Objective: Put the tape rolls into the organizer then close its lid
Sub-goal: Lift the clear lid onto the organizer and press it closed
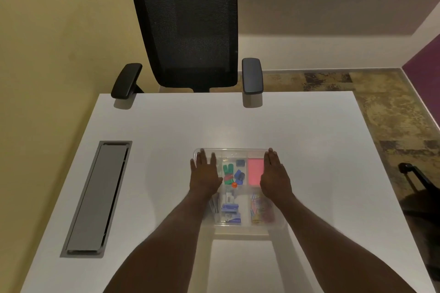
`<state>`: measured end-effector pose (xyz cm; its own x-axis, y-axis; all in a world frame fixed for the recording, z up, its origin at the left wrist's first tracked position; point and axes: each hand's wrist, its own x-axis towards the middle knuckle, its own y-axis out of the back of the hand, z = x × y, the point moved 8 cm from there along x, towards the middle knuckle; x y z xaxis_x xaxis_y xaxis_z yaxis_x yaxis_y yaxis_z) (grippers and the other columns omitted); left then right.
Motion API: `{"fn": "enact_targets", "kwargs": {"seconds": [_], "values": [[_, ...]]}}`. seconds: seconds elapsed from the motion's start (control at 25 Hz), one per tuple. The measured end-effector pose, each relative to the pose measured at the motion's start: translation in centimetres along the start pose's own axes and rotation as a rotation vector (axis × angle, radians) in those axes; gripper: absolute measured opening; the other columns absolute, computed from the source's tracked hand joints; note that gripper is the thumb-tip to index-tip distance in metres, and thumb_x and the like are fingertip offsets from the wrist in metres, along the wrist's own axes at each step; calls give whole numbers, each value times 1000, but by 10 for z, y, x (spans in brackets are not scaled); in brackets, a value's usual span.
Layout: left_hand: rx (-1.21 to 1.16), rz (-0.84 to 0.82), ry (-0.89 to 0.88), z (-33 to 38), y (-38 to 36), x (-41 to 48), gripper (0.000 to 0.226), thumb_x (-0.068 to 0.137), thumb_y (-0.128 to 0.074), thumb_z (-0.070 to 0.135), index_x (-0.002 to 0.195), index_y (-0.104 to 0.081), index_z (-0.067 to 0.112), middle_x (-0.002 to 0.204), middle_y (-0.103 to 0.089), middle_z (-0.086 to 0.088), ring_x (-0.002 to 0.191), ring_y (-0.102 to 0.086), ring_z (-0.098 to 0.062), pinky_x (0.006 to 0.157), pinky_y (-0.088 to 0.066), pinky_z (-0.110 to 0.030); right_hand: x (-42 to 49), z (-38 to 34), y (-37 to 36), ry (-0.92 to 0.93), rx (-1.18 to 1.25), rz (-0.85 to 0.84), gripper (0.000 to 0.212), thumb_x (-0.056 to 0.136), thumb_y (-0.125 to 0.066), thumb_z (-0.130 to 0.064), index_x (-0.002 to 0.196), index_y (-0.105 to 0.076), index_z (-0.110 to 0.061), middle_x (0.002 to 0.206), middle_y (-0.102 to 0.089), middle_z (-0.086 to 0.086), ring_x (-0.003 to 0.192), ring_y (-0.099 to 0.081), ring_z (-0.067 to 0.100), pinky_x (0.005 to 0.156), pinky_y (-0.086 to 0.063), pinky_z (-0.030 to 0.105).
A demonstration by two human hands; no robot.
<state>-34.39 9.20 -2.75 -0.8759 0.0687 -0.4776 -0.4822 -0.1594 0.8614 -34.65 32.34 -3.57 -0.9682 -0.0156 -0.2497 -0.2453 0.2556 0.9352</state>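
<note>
A clear plastic organizer (pixel 240 227) lies on the white table in front of me, with its transparent lid down over the compartments. My left hand (pixel 206 175) rests flat on the lid's left side, fingers spread. Flat on the right side lies my right hand (pixel 275 177), fingers together. Through the lid I see a pink pad (pixel 256 171), green and blue clips (pixel 234 172), small blue boxes (pixel 230 211) and coloured paper clips (pixel 260 209). No tape roll is plainly visible; the left compartments are hidden under my left hand.
A grey cable hatch (pixel 97 197) is set into the table at the left. A black mesh office chair (pixel 190 31) stands at the far edge. Another dark chair part (pixel 414 178) shows at the right, beside the table's right edge.
</note>
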Motion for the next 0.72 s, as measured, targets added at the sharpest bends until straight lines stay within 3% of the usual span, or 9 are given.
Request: {"fn": "enact_targets", "kwargs": {"seconds": [0.08,0.2,0.32,0.4,0.6,0.72], "values": [[-51,-13,-107,20,-8,-10,88,102,-61,47,170,-8,25,178,11,-14,166,8,-33,133,-2,-52,-5,2,1,37,-66,23,65,100,-44,-8,158,-17,-3,168,-13,13,156,-12,27,125,-21,44],[-113,-53,-117,35,-29,-30,92,100,-65,47,170,-7,29,178,10,-10,166,9,-32,133,-7,-55,-26,4,-4,70,-128,9,63,98,-50,-12,155,-27,0,164,-25,18,153,-21,34,123,-22,49],[-122,-8,-98,31,-43,-52,89,104,-57,50,170,-2,29,178,8,-9,166,8,-29,134,-7,-55,-58,6,-8,97,-131,47,58,96,-37,-22,147,-41,4,154,-42,23,145,-39,38,116,-35,53],[-120,24,-99,24,-52,-69,84,107,-49,52,169,2,28,178,9,-8,166,9,-29,135,-3,-53,-83,8,-16,129,-116,64,59,94,-39,-27,144,-45,5,150,-47,24,141,-45,39,112,-40,55],[-188,124,-85,3,-79,-113,72,112,-36,50,169,0,26,178,11,-7,166,11,-30,136,-3,-50,-146,8,-37,164,-80,69,57,98,-53,-23,148,-41,2,156,-39,21,147,-36,36,116,-37,54],[-212,205,-95,-9,-91,-141,66,114,-29,43,167,5,23,177,9,-9,165,8,-30,134,1,-48,-176,10,-40,140,-55,56,58,101,-35,-29,152,-36,-2,160,-34,17,150,-30,32,120,-31,51]]}}
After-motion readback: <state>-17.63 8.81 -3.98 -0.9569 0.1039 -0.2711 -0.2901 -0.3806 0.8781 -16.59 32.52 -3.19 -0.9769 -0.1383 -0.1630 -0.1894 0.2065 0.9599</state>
